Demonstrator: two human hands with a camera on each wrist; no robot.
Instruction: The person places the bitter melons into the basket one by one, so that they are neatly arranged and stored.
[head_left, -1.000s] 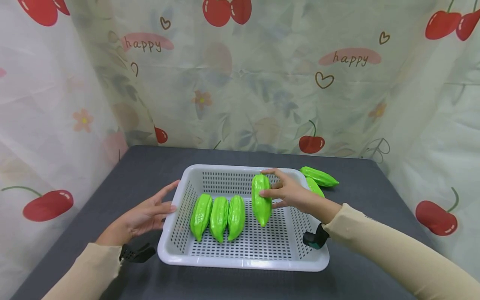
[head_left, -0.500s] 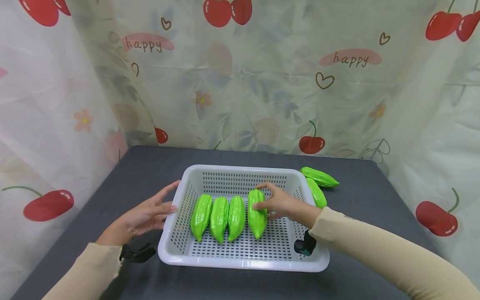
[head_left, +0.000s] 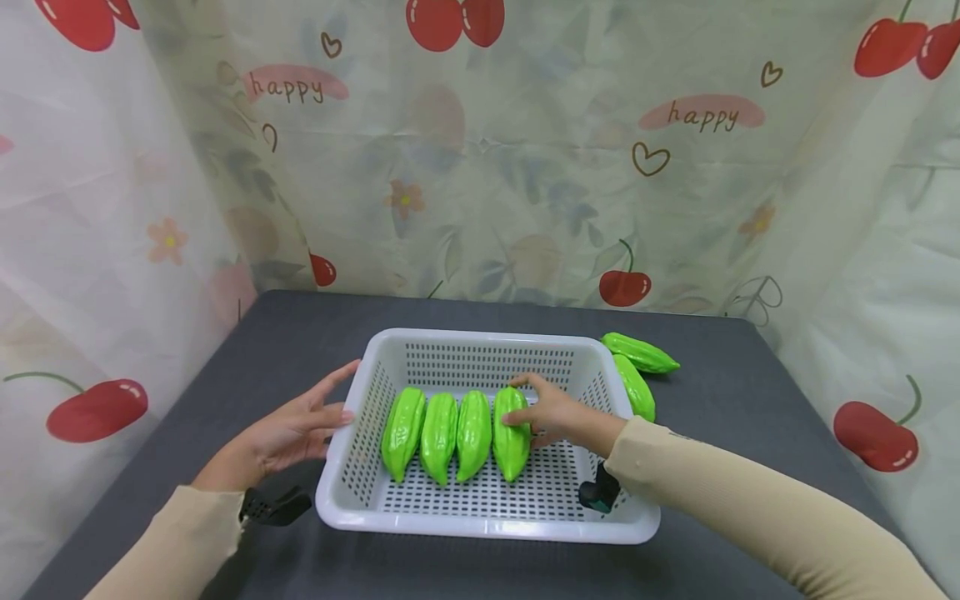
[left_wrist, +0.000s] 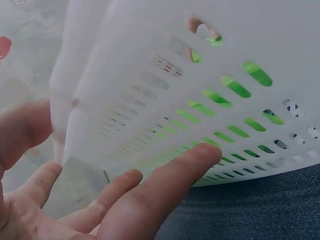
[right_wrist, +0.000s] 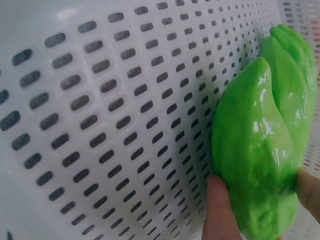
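The person's right hand (head_left: pixel 558 412) pinches a glossy, bright-green, ridged pod (head_left: pixel 511 446) inside the white perforated plastic basket (head_left: pixel 487 527), beside three matching green pods (head_left: pixel 439 435). The left hand (head_left: pixel 288 429), fingers spread, touches the basket's left side. I spot two more green pods (head_left: pixel 642 353) on the dark desk (head_left: pixel 322 329) past its right end.

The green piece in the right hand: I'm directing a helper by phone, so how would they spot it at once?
On the dark table sits a white perforated basket. Inside it, in a row of four, find the rightmost green piece. Its three green neighbours lie unheld; it alone is held, by the right hand.
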